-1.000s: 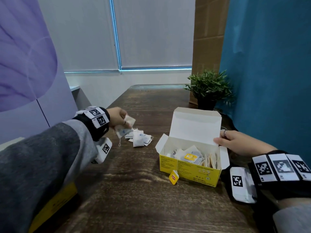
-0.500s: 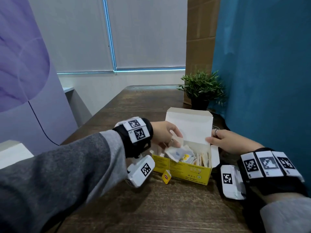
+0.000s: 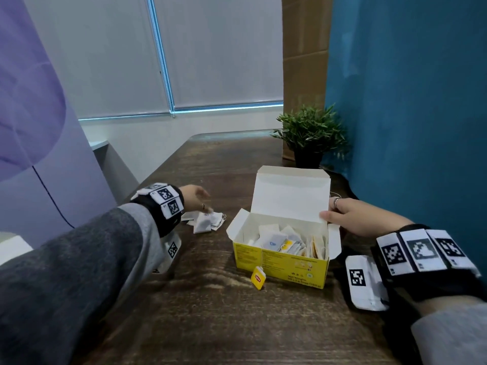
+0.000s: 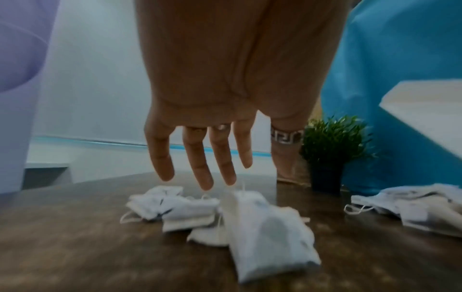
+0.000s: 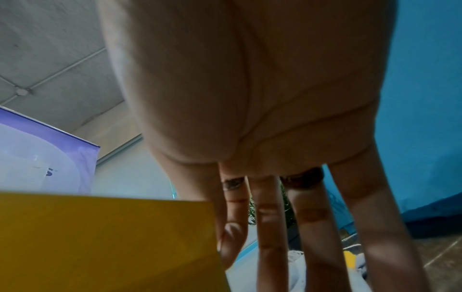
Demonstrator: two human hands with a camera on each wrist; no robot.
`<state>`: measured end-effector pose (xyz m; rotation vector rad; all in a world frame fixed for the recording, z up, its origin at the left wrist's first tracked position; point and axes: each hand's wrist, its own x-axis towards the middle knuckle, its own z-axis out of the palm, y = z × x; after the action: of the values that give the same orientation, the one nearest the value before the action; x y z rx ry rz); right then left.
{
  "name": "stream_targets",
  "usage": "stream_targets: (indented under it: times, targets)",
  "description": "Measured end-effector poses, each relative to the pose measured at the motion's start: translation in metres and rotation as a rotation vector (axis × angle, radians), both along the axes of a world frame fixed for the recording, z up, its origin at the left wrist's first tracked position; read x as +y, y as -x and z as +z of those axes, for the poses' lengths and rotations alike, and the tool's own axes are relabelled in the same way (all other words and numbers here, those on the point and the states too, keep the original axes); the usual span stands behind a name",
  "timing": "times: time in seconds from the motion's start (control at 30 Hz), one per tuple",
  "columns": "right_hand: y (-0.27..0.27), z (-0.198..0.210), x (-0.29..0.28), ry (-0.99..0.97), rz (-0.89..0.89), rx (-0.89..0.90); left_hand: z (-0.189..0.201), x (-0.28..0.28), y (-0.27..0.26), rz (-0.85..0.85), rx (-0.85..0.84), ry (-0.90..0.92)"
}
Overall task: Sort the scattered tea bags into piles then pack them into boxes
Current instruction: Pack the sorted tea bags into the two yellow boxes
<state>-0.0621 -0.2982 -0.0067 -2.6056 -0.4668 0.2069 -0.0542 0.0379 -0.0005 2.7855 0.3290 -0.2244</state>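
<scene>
My left hand [image 3: 196, 197] hovers with fingers spread over the tea bags [image 3: 205, 221] left of the box [image 3: 280, 262]; I should pinch one bag only. My right hand [image 3: 353, 216] pinches the lid [image 3: 290, 193].

You've got a potted plant [image 3: 311, 135] at the far right of the dark wooden table [image 3: 224, 325]. Cardboard panel [image 3: 304, 48] stands behind it, blue curtain [image 3: 411, 101] beside.
</scene>
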Motion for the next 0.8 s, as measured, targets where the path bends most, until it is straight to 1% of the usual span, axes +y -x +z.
stream_targets:
  times: [0.07, 0.13, 0.23, 0.3, 0.4, 0.43, 0.53, 0.63, 0.67, 0.73, 0.8]
  targets:
    - [-0.001, -0.001, 0.0, 0.002, 0.005, -0.007, -0.011, 0.001, -0.001, -0.028, 0.073, -0.008]
    - [-0.001, 0.0, 0.0, 0.002, 0.007, -0.01, -0.017, 0.005, -0.003, -0.043, 0.093, -0.044]
    - [-0.001, 0.0, 0.0, 0.007, 0.011, -0.014, -0.018, 0.008, -0.007, -0.078, 0.092, -0.175]
    - [-0.001, -0.001, 0.0, 0.013, 0.014, -0.014, -0.019, 0.009, -0.009, -0.094, 0.116, -0.225]
    - [0.0, 0.0, 0.0, 0.022, 0.016, -0.017, -0.019, 0.009, -0.008, -0.109, 0.113, -0.177]
    - [0.0, -0.001, 0.0, 0.029, 0.016, -0.018, -0.018, 0.009, -0.008, -0.119, 0.095, -0.144]
    - [-0.003, -0.002, 0.0, 0.037, 0.016, -0.022, -0.013, 0.008, -0.005, -0.171, 0.014, 0.032]
    - [-0.004, -0.003, 0.001, 0.038, 0.012, -0.024, 0.006, 0.008, 0.003, -0.185, -0.096, 0.214]
    - [-0.005, -0.003, 0.0, 0.039, 0.01, -0.023, 0.015, 0.006, 0.008, -0.173, -0.142, 0.299]
    - [-0.005, -0.004, -0.001, 0.04, 0.005, -0.018, 0.035, -0.004, 0.018, -0.125, -0.227, 0.53]
    - [-0.006, -0.004, 0.0, 0.04, 0.003, -0.018, 0.05, -0.025, 0.028, -0.121, -0.261, 0.69]
